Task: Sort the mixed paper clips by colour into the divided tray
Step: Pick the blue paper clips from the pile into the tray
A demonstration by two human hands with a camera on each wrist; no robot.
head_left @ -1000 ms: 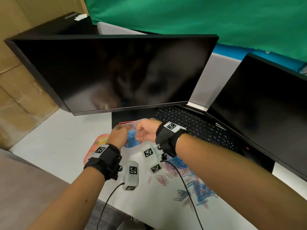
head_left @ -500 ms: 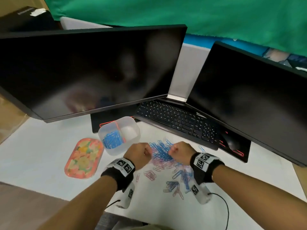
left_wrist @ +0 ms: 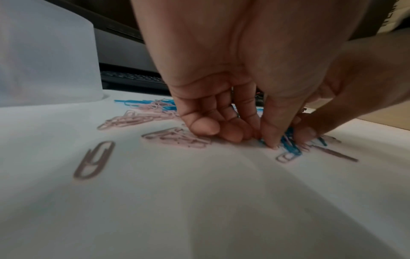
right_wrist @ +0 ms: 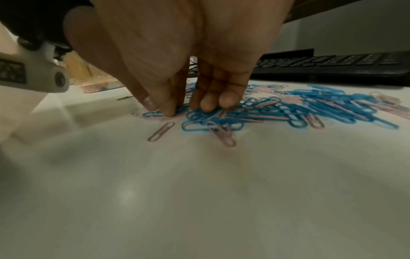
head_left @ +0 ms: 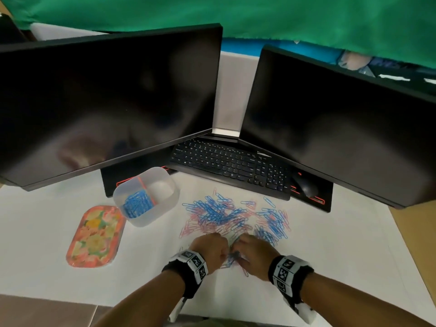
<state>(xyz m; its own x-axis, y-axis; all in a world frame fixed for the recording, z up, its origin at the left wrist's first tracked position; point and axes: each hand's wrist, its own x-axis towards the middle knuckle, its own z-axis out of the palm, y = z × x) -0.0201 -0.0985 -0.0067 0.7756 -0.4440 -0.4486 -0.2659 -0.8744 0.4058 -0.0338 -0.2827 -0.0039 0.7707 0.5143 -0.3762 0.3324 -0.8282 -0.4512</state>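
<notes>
A clear divided tray (head_left: 162, 204) stands at the left of the white desk, with blue clips (head_left: 138, 202) in its left compartment and nothing visible in the right one. A mixed pile of blue and pink paper clips (head_left: 226, 213) lies to its right. Both hands are down at the pile's near edge, close together. My left hand (left_wrist: 266, 138) has its fingers curled, and its thumb and forefinger pinch at a small bunch of blue clips (left_wrist: 290, 147). My right hand (right_wrist: 168, 110) pinches a blue clip (right_wrist: 153, 113) on the desk, its other fingertips (right_wrist: 208, 106) touching more blue clips.
A floral oval tray (head_left: 94, 237) lies left of the divided tray. A black keyboard (head_left: 231, 166) and mouse (head_left: 305, 187) sit behind the pile, under two dark monitors (head_left: 106, 102) (head_left: 342, 126). Single pink clips (left_wrist: 94, 160) lie loose near the hands.
Both hands left the tray, which now stands on the desk, and came down toward me to the near edge of the pile, where they pinch at blue clips.
</notes>
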